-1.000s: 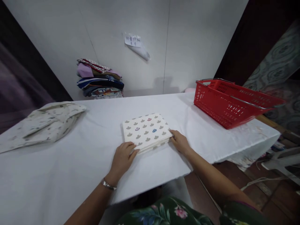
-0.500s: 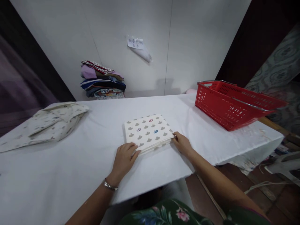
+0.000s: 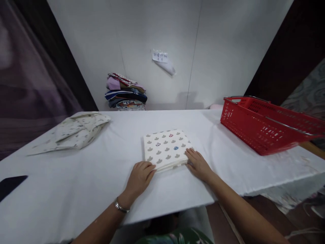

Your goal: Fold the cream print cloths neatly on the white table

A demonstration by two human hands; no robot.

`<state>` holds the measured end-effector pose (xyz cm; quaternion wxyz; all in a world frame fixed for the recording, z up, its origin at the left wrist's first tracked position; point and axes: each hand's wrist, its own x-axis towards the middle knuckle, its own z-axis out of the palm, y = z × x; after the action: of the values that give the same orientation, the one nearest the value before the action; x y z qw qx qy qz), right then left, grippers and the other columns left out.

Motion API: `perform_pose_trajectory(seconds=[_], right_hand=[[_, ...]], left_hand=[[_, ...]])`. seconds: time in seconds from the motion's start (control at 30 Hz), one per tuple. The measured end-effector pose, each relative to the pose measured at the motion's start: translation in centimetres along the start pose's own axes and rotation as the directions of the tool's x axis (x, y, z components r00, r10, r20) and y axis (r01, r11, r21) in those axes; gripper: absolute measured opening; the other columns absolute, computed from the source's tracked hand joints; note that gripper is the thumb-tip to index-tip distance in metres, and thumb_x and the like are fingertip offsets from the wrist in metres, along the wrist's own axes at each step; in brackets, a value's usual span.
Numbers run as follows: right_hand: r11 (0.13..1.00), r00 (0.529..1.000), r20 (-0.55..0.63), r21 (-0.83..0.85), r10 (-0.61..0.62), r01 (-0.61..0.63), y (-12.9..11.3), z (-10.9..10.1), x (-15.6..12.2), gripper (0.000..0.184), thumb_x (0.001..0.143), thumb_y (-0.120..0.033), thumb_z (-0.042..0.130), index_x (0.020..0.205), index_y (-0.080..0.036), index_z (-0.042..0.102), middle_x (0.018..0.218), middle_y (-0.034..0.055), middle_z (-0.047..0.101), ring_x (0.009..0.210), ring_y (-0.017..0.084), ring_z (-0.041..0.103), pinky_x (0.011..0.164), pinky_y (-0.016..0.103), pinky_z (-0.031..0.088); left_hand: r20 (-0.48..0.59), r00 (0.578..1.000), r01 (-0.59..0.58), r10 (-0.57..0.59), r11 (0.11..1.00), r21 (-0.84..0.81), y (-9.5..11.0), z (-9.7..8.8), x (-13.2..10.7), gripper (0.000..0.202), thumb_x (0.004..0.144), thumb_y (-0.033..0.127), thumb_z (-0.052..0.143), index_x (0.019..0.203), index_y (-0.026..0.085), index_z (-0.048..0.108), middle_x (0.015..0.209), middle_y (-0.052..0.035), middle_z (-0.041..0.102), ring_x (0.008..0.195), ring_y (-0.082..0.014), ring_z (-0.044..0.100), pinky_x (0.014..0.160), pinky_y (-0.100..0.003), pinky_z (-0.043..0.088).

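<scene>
A folded white cloth with grey mushroom-like shapes and a few red and blue motifs lies on the white-covered table in front of me. At its near left corner, my left hand is closed, fingers on top and thumb along the front edge. My right hand grips the near right corner, its fingers over the top and the thumb at the edge. The layers of the fold show along the near side, between my hands.
A crumpled patterned cloth lies at the left. Folded textiles are stacked by the wall, below a taped paper sign. On the right stands a red plastic basket with metal handles. A dark flat item is at the left edge.
My right hand has shifted from pinching the cloth's corner edge to laying its fingers over the top. My left hand stays at its corner. The view has turned slightly left.
</scene>
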<state>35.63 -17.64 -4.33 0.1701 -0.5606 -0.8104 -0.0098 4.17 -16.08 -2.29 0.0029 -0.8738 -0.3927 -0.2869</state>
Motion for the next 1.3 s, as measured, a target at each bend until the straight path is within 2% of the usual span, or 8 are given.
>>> perform_pose_trajectory(seconds=[0.23, 0.37, 0.47, 0.63, 0.77, 0.9, 1.07, 1.3], right_hand=[[0.994, 0.990, 0.108, 0.062, 0.087, -0.094, -0.7, -1.7, 0.7, 0.054, 0.087, -0.038, 0.040, 0.138, -0.018, 0.036, 0.145, 0.0084, 0.031, 0.136, 0.022, 0.021, 0.110, 0.046, 0.015], [0.981, 0.988, 0.089, 0.133, 0.128, -0.139, -1.9, -3.6, 4.5, 0.058, 0.090, -0.054, 0.029, 0.138, -0.021, 0.037, 0.145, 0.0081, 0.032, 0.137, 0.021, 0.019, 0.110, 0.045, 0.011], [0.982, 0.989, 0.078, 0.130, 0.124, -0.134, -2.1, -3.4, 7.9, 0.061, 0.090, -0.057, 0.027, 0.138, -0.019, 0.035, 0.147, 0.0091, 0.026, 0.138, 0.021, 0.014, 0.110, 0.041, 0.012], [0.967, 0.936, 0.262, 0.038, 0.234, -0.253, -0.7, -0.7, 10.1, 0.061, 0.090, -0.051, 0.033, 0.140, -0.016, 0.029, 0.150, 0.0117, 0.016, 0.138, 0.025, 0.010, 0.107, 0.047, 0.015], [0.966, 0.925, 0.291, 0.017, 0.244, -0.260, -0.3, 0.2, 9.7, 0.062, 0.091, -0.051, 0.029, 0.142, -0.017, 0.024, 0.151, 0.0102, 0.012, 0.139, 0.024, 0.005, 0.107, 0.047, 0.013], [0.964, 0.920, 0.303, 0.015, 0.249, -0.265, -0.5, -0.1, 9.5, 0.062, 0.090, -0.050, 0.029, 0.141, -0.016, 0.024, 0.152, 0.0101, 0.010, 0.139, 0.024, 0.004, 0.108, 0.047, 0.012], [0.968, 0.913, 0.337, 0.016, 0.231, -0.251, -0.5, -0.8, 10.2, 0.057, 0.090, -0.050, 0.031, 0.137, -0.018, 0.033, 0.150, 0.0116, 0.017, 0.138, 0.025, 0.009, 0.106, 0.049, 0.013], [0.983, 0.953, 0.244, -0.011, 0.182, -0.185, -1.2, -0.8, 15.3, 0.067, 0.090, -0.055, 0.028, 0.143, -0.015, 0.021, 0.152, 0.0104, 0.010, 0.139, 0.022, 0.002, 0.109, 0.045, 0.005]], left_hand=[[0.022, 0.994, 0.111, -0.109, 0.987, -0.113, 0.5, -1.4, 1.9, 0.026, 0.089, 0.032, 0.044, 0.079, 0.022, 0.065, 0.087, -0.0017, 0.065, 0.087, -0.0170, 0.058, 0.082, -0.038, 0.043], [-0.045, 0.991, 0.124, -0.128, 0.989, -0.076, 0.9, -0.2, 4.7, 0.027, 0.089, 0.036, 0.044, 0.101, 0.021, 0.063, 0.119, -0.0070, 0.058, 0.114, -0.0212, 0.049, 0.097, -0.040, 0.039], [0.064, 0.974, 0.217, -0.219, 0.976, 0.030, 1.0, 1.6, 5.8, 0.046, 0.085, 0.045, 0.047, 0.121, 0.016, 0.053, 0.138, -0.0112, 0.042, 0.131, -0.0274, 0.030, 0.106, -0.045, 0.028], [0.197, 0.935, 0.272, -0.295, 0.953, 0.133, 1.0, 3.7, 4.8, 0.061, 0.087, 0.054, 0.034, 0.131, 0.014, 0.043, 0.145, -0.0125, 0.031, 0.136, -0.0284, 0.019, 0.111, -0.047, 0.017], [0.244, 0.920, 0.283, -0.307, 0.951, 0.129, 0.9, 3.7, 4.4, 0.064, 0.087, 0.057, 0.030, 0.135, 0.014, 0.039, 0.148, -0.0110, 0.026, 0.138, -0.0265, 0.015, 0.111, -0.046, 0.013], [0.364, 0.848, 0.372, -0.385, 0.922, 0.110, 0.6, 2.4, 6.7, 0.069, 0.085, 0.061, 0.031, 0.136, 0.015, 0.038, 0.148, -0.0113, 0.024, 0.138, -0.0281, 0.015, 0.110, -0.047, 0.015], [0.231, 0.851, 0.440, -0.472, 0.880, 0.178, -1.4, 2.1, 9.9, 0.069, 0.085, 0.060, 0.031, 0.136, 0.014, 0.037, 0.150, -0.0114, 0.018, 0.139, -0.0279, 0.008, 0.111, -0.048, 0.007], [0.206, 0.826, 0.489, -0.525, 0.848, 0.203, -3.3, 5.0, 9.2, 0.068, 0.085, 0.058, 0.030, 0.138, 0.015, 0.035, 0.150, -0.0108, 0.019, 0.139, -0.0274, 0.008, 0.110, -0.050, 0.011]])
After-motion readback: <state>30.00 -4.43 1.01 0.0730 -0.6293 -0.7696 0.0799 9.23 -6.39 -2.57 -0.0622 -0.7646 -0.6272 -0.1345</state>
